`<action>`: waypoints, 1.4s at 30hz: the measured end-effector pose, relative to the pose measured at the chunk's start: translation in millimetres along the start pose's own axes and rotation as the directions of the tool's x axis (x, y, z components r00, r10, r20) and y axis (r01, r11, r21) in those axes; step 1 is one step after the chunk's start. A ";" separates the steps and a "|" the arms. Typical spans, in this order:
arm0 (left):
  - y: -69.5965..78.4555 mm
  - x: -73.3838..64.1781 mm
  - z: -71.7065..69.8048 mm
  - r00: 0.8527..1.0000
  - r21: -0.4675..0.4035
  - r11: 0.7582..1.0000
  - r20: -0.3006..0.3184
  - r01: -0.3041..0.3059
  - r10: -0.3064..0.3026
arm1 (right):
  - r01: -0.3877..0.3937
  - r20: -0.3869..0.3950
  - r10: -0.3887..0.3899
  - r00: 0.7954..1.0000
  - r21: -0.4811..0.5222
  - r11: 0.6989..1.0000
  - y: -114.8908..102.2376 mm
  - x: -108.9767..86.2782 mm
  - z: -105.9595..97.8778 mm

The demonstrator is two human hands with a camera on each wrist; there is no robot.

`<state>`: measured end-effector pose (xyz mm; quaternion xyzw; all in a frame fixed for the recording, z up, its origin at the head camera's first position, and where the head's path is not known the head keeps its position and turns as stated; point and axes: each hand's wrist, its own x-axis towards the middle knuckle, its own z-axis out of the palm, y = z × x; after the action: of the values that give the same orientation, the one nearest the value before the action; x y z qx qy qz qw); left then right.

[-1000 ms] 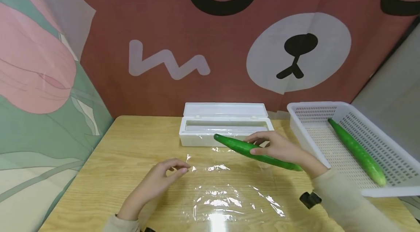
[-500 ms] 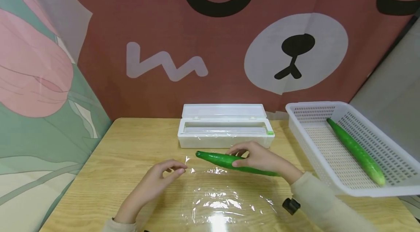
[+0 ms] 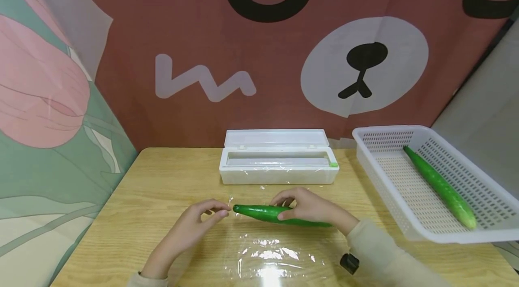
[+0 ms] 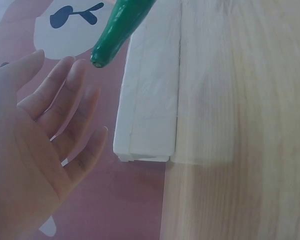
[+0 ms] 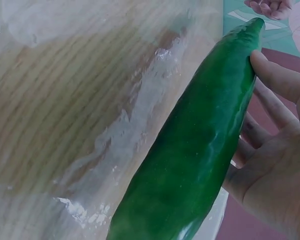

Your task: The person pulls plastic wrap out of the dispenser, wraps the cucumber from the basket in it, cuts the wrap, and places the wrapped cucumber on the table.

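My right hand grips a long green cucumber from above, thumb on the near side and fingers behind. It lies nearly level over a sheet of clear cling film spread on the table. The right wrist view has the cucumber large, with the thumb along its side. Close to the stem end is my left hand, fingers loosely bent and fingertips just left of it. In the left wrist view the palm of that hand holds nothing, and the cucumber tip shows beyond the fingers.
Behind the film stands a white cling film dispenser, its lid raised and a roll inside. At right, a white perforated basket holds another cucumber. A printed curtain hangs behind the wooden table.
The right hand has carried the cucumber left and toward the body, lowering it over the film and turning it more level. The left hand has stayed nearly still.
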<state>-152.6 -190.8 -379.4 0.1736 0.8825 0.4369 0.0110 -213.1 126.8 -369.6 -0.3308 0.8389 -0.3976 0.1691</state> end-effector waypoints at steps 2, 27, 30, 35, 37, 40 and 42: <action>-0.6 -0.2 0.4 1.000 -0.002 1.000 -0.002 0.000 0.000 | 0.005 0.004 -0.005 1.000 0.004 1.000 0.2 0.1 2.1; -2.4 1.0 3.7 1.000 -0.001 1.000 0.004 -0.009 0.009 | -0.037 0.084 0.039 0.996 -0.028 0.999 2.7 -2.0 25.1; -2.3 1.3 4.2 1.000 -0.004 1.000 0.002 -0.003 0.003 | -0.036 0.083 0.039 0.996 -0.039 0.999 3.2 -1.9 25.3; -2.2 1.7 5.2 1.000 -0.008 1.000 0.009 -0.014 0.014 | -0.041 0.077 0.045 0.996 -0.049 0.998 4.2 -3.2 25.4; -1.8 1.4 5.2 1.000 -0.003 1.000 0.015 -0.017 0.017 | -0.042 0.074 0.046 0.996 -0.051 0.998 4.5 -3.9 25.5; -0.4 0.2 3.4 1.000 0.007 1.000 0.009 -0.012 0.012 | -0.045 0.062 0.048 0.997 -0.050 0.998 4.2 -5.4 25.2; 0.6 -0.5 1.3 1.000 0.011 1.000 0.000 0.003 -0.003 | -0.048 0.051 0.050 0.997 -0.044 0.998 3.6 -6.9 24.3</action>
<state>-151.7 -189.7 -379.8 0.1723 0.8852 0.4320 0.0110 -196.3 119.7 -387.4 -0.3240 0.8505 -0.3665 0.1933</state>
